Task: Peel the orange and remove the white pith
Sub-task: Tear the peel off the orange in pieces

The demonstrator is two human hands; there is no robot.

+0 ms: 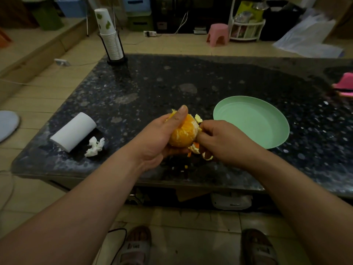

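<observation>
A mostly peeled orange with white pith streaks is held above the near edge of the dark stone table. My left hand grips it from the left, thumb laid over its top. My right hand pinches the peel hanging at the orange's right and lower side. More peel flaps stick out behind the fruit. Small peel bits lie on the table below my hands.
An empty green plate sits just right of my hands. A white tissue roll and a crumpled tissue lie to the left. A stack of paper cups stands at the far left corner. A pink object is at the right edge.
</observation>
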